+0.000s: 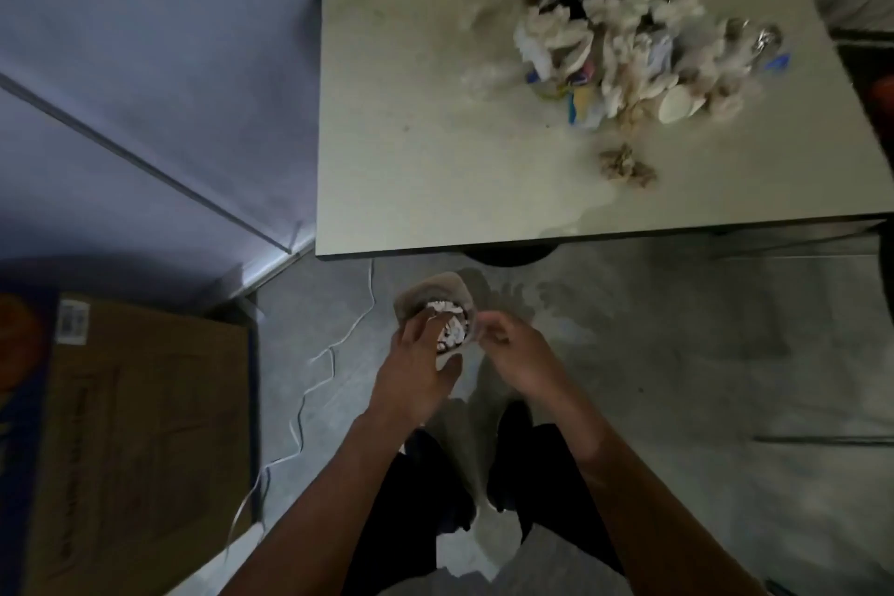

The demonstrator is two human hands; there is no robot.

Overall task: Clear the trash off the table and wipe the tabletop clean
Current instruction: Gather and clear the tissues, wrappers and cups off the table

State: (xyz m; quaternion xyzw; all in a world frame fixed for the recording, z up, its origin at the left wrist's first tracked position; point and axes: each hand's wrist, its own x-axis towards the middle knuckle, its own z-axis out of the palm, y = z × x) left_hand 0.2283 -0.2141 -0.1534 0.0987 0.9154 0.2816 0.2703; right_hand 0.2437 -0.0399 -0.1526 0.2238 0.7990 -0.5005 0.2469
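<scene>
Both hands hold a bag [438, 300] below the desk [411, 136]: left hand [416, 363] grips its rim, right hand [513, 348] pinches it. Trash pile [614, 39] at 1 o'clock.

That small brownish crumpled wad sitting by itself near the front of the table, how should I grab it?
Pinch the crumpled wad across its lumpy middle from straight above. It sits apart from the trash pile on bare table, so fingers can close around it.

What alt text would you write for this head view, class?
A person's left hand and right hand hold a trash-filled paper container above grey floor. Crumpled white tissues and blue wrappers litter the pale square table; a brown cardboard box stands left.
</scene>
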